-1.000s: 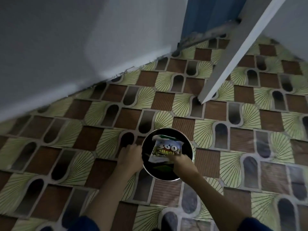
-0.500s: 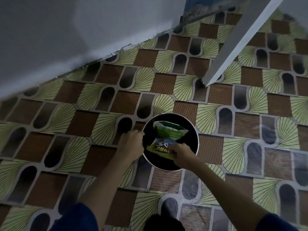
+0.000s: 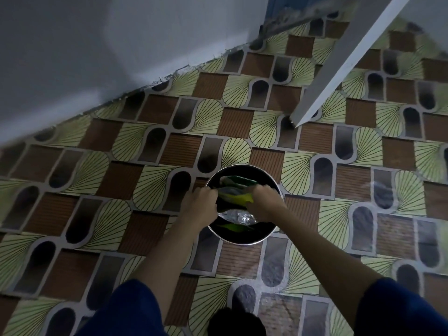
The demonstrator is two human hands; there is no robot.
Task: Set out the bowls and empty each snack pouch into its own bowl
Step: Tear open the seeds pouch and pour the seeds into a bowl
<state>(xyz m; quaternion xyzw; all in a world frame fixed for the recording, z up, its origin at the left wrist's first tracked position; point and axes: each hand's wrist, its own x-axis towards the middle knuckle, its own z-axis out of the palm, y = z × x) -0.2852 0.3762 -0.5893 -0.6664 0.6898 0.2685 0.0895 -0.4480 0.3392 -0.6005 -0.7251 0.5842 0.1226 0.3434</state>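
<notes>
A round steel bowl (image 3: 244, 240) with a dark inside sits on the patterned floor in front of me. Over it I hold a green, yellow and silver snack pouch (image 3: 236, 198), lying across the bowl. My left hand (image 3: 201, 204) grips the pouch's left end at the bowl's left rim. My right hand (image 3: 268, 202) grips its right end. More green and silver foil (image 3: 238, 223) shows lower inside the bowl; whether it is the same pouch is unclear. The pouch's print is hidden.
A grey-white wall (image 3: 97, 44) runs diagonally at the upper left. A white door edge (image 3: 339, 64) juts onto the floor at upper right, beside a blue door frame (image 3: 286, 8). Patterned brown and green flooring (image 3: 121, 178) surrounds the bowl. My knee (image 3: 236, 322) is below it.
My left hand left the bowl's rim and took the pouch's left end. The pouch turned from upright with its print showing to lying flat across the bowl, held at both ends.
</notes>
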